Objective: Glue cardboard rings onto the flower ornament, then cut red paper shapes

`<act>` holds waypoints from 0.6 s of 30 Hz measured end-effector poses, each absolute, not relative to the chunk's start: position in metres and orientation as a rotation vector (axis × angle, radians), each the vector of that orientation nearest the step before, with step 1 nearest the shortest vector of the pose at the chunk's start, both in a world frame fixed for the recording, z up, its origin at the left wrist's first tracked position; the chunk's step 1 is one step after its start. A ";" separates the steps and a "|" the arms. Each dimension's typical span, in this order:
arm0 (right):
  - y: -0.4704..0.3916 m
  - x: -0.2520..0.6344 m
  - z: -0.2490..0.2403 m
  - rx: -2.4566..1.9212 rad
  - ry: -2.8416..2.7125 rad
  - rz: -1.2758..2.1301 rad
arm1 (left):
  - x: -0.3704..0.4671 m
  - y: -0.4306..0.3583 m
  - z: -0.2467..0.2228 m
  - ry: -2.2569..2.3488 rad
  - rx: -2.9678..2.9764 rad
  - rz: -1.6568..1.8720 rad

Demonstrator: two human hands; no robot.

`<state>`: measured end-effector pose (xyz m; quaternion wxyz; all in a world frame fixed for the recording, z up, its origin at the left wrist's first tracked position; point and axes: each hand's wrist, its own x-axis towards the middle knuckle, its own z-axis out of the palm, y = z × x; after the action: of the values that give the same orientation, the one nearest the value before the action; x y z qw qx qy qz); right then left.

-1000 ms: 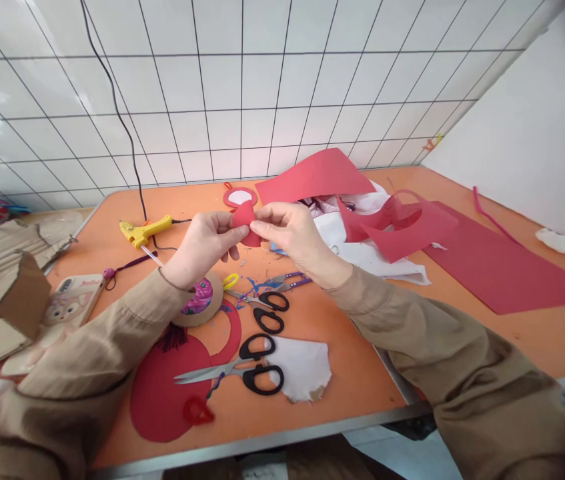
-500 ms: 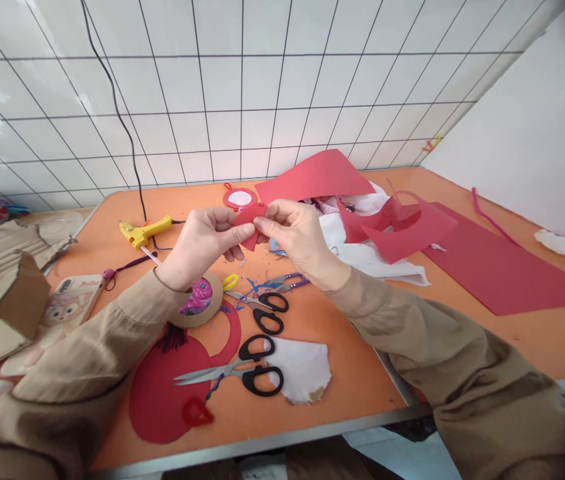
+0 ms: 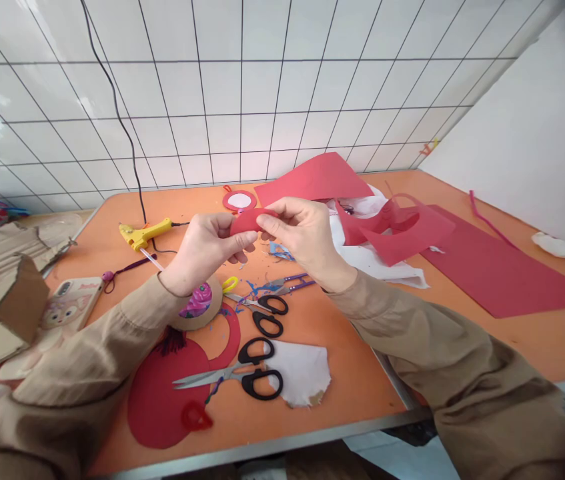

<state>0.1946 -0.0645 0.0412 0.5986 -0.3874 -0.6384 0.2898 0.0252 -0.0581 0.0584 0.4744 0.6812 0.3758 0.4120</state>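
Note:
A small rounded piece of red paper [image 3: 246,222] is held up over the table between my two hands. My left hand [image 3: 212,245] pinches its left side, thumb in front and fingers behind. On its right edge my right hand [image 3: 298,232] closes with thumb and forefinger. Just behind lies a red ring with a white centre [image 3: 239,200] and a small red loop. Below my hands are black-handled scissors [image 3: 269,313], a second pair of black-handled scissors [image 3: 255,373] and purple-handled snips [image 3: 289,283]. A round cardboard piece with a pink flower [image 3: 201,303] sits partly behind my left wrist.
A yellow glue gun [image 3: 145,235] lies at the back left, its cord running up the tiled wall. Red sheets [image 3: 502,267] and white cloth spread to the right. A phone [image 3: 75,303] and cardboard [image 3: 17,300] lie left. Near the front are a red paper shape [image 3: 162,400] and white cloth scrap [image 3: 302,370].
The red paper piece has turned in my fingers; its pointed lower end no longer shows and a wider rounded face does. My right hand has shifted slightly to the right.

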 end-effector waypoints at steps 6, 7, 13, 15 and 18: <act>-0.062 0.196 0.039 -0.849 -1.606 0.688 | 0.025 -0.057 0.062 0.963 1.659 1.117; -0.062 0.196 0.038 -0.849 -1.621 0.676 | 0.024 -0.057 0.063 0.951 1.654 1.118; -0.062 0.197 0.040 -0.870 -1.579 0.734 | 0.024 -0.055 0.060 0.860 1.581 1.095; -0.062 0.197 0.041 -0.877 -1.560 0.747 | 0.024 -0.054 0.059 0.862 1.580 1.107; -0.062 0.198 0.041 -0.840 -1.571 0.729 | 0.024 -0.054 0.058 0.886 1.586 1.139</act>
<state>0.1975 -0.0616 0.0407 0.5718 -0.3580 -0.6696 0.3107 0.0244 -0.0539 0.0584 0.4782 0.6497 0.3629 0.4665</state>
